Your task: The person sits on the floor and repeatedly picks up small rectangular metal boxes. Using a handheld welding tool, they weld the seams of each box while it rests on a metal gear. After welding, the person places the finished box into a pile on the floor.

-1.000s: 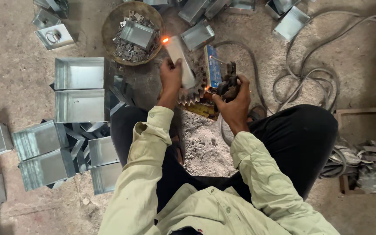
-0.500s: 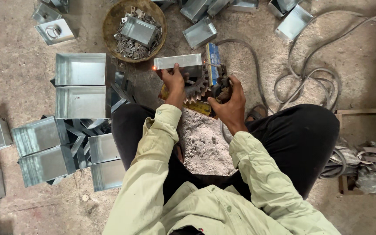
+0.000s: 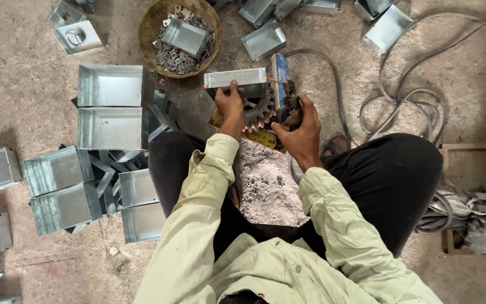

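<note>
My left hand (image 3: 230, 102) grips a folded sheet-metal box piece (image 3: 235, 78), held flat over a rusty toothed gear wheel (image 3: 257, 112) on the floor. My right hand (image 3: 302, 129) is closed around a dark welding electrode holder (image 3: 291, 106), its thin rod pointing toward the right end of the metal piece. A blue packet (image 3: 280, 72) lies just beyond the gear. Yellow pieces lie under the gear, mostly hidden.
A round basket (image 3: 152, 31) of small metal scraps with one box in it sits ahead. Open metal boxes (image 3: 111, 85) and stacked ones (image 3: 57, 186) lie at left, more at the top. Grey cables (image 3: 392, 107) coil at right. A heap of ash (image 3: 265, 186) lies between my knees.
The spark seen a second ago is gone. My left hand has turned the metal piece from upright to lying flat across the gear; my right hand stays by the holder.
</note>
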